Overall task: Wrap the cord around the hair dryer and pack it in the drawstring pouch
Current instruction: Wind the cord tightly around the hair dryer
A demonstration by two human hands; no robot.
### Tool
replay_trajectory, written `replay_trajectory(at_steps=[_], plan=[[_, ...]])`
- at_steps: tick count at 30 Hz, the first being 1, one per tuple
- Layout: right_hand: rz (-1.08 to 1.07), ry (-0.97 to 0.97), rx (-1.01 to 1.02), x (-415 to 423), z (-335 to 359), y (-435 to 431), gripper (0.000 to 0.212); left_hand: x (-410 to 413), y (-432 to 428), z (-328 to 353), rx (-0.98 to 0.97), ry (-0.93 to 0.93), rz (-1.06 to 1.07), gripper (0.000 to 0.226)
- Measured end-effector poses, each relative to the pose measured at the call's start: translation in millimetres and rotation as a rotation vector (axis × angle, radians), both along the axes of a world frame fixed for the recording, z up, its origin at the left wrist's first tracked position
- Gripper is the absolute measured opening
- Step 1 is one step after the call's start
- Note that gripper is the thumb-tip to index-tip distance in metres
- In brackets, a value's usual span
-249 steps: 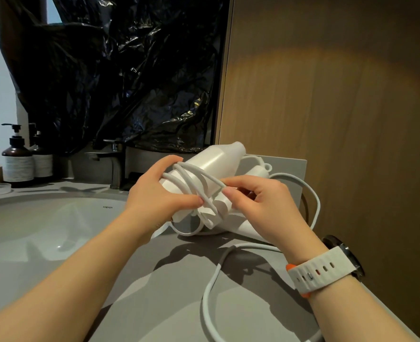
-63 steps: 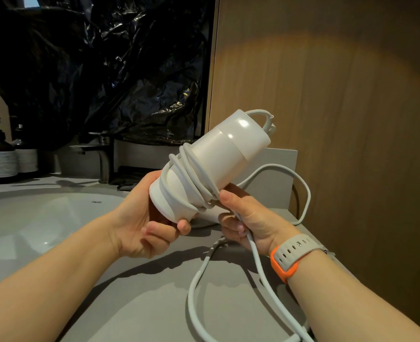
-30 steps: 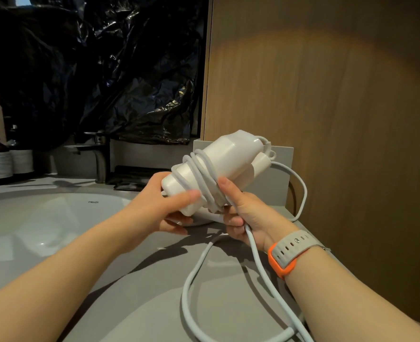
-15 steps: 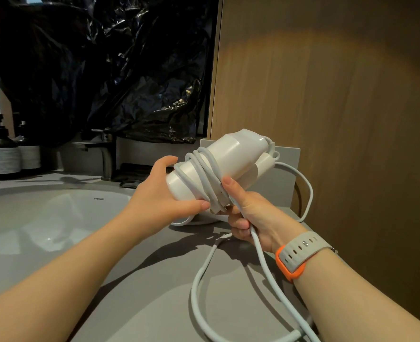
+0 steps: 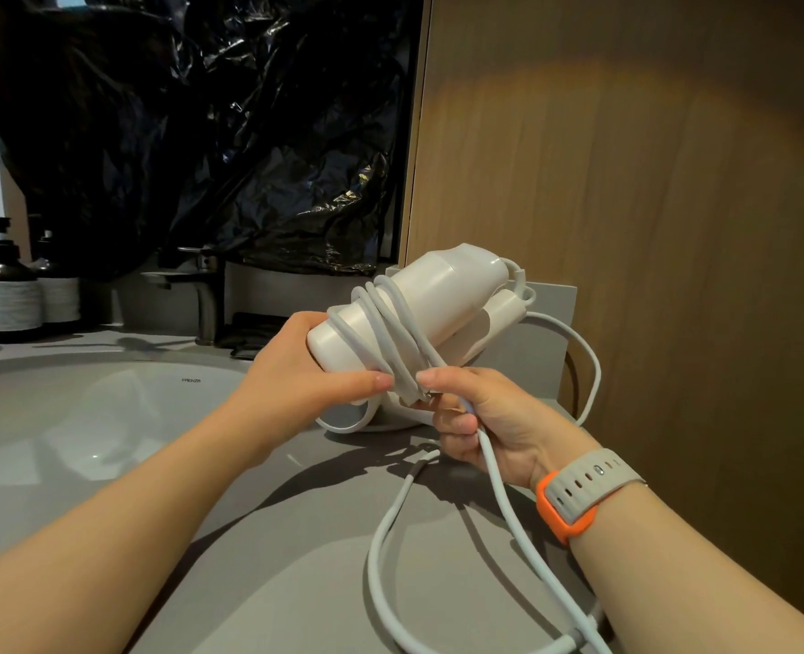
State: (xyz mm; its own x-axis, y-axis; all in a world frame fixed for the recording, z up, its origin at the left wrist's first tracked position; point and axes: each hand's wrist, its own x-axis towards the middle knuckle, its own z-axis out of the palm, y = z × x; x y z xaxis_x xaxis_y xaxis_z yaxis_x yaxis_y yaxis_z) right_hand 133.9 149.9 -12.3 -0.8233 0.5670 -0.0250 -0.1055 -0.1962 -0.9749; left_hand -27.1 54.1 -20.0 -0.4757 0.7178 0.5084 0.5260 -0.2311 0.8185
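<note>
**Cord partly wound; packing not yet begun**

The right grip (image 5: pixel 485 417) is curled round the cord (image 5: pixel 508 502) and pinches it where the turns cross under the barrel. The left grip (image 5: pixel 296 384) is clasped round the near end of the hair dryer (image 5: pixel 442 295), thumb laid along its underside. Both hold the hair dryer in the air just above the bench (image 5: pixel 296 582), beside the sink (image 5: pixel 84 417). Several turns lie bunched round the barrel, and one slack loop droops below them. A long run of cord trails from the right grip onto the bench and off the lower edge, while another arc swings out by the wooden wall. The winding looks roughly half done. The plug and the drawstring pouch are out of view, so tucking the end and bagging both remain.
</note>
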Motion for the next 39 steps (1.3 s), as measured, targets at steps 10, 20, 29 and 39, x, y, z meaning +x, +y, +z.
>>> replay_trajectory(at_steps=[10,20,29,39], plan=[[0.017,-0.012,-0.023,-5.2,-2.2,-1.0,0.065,-4.5,-5.3,6.7,0.027,-0.096,-0.125,0.042],[-0.043,-0.099,0.014,-6.4,-4.8,-2.4,0.068,-9.7,-4.3,6.0,-0.032,-0.139,-0.184,0.044],[-0.062,-0.054,0.031,-4.2,-3.9,-0.7,0.066,-8.1,-6.2,4.7,-0.067,-0.176,-0.227,0.069],[-0.014,0.006,-0.072,-2.2,-0.2,-3.1,0.019,-10.1,-9.6,8.3,-0.069,-0.443,-0.293,0.047]])
